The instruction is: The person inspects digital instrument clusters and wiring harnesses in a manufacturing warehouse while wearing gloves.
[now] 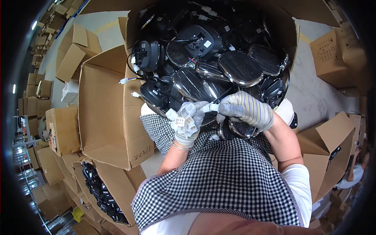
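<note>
My left hand (186, 138), in a pale grey knit glove, is closed around a bunch of white plastic wire connectors (180, 122). Its thumb and fingertips also touch one white connector (212, 107) lying between my two hands. From the other side, my right hand (248, 111) in a striped glove pinches the end of that connector. Just beyond my hands, black glossy display units (241, 68) with clear rims, which look like vehicle instrument panels, pile up in a large cardboard box (293, 43). Cables with white plugs (126, 80) trail from several of them.
An open-flapped cardboard box (102, 105) stands at the left, and a box of small black parts (103, 192) sits at lower left. More cartons (333, 55) are on the right. Another person (354, 174) shows partly at the right edge. A checkered apron (223, 176) covers my lap.
</note>
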The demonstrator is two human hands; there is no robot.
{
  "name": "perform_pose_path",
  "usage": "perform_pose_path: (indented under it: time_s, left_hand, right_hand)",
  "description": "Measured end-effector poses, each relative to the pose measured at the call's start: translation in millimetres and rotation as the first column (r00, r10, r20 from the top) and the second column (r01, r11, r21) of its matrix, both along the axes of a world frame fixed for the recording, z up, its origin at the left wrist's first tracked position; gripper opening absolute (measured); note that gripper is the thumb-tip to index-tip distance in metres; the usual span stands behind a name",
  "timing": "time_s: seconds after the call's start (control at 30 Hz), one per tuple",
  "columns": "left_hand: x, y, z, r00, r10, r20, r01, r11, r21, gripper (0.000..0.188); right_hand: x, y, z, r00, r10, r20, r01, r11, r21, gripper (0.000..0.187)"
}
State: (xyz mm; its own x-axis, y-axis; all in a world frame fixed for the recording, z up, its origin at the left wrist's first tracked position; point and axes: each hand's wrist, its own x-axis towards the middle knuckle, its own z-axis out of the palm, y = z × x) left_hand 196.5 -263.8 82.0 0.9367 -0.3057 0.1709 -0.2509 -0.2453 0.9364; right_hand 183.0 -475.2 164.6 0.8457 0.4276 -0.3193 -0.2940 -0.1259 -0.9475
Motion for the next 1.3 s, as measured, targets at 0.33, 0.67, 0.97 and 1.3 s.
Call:
perform_pose_path:
  time_s: [0.33,0.67,0.97,1.3]
  left_hand:
    - [10.0,-1.7,3.1,0.966,-0.113,0.233,0.108,0.994,0.033,0.019]
    - [5.8,8.3,-9.8,0.889,-0.201,0.411,0.246,0.967,-0.061,0.024]
    - [15.3,9.1,-0.6,0.856,-0.372,0.36,0.378,0.924,0.055,0.025]
    - [14.2,9.8,5.9,0.861,-0.364,0.354,0.326,0.931,0.165,0.029]
  right_hand:
    - [-44.5,15.2,-25.9,0.874,-0.319,-0.365,0.44,0.84,0.319,0.047]
    - [-44.6,6.3,-34.3,0.87,-0.142,-0.473,0.312,0.901,0.303,0.046]
    - [-56.2,13.5,-47.4,0.911,-0.102,-0.399,0.23,0.93,0.288,0.043]
    - [-27.5,15.1,-33.0,0.86,-0.025,0.51,0.052,0.998,-0.038,0.046]
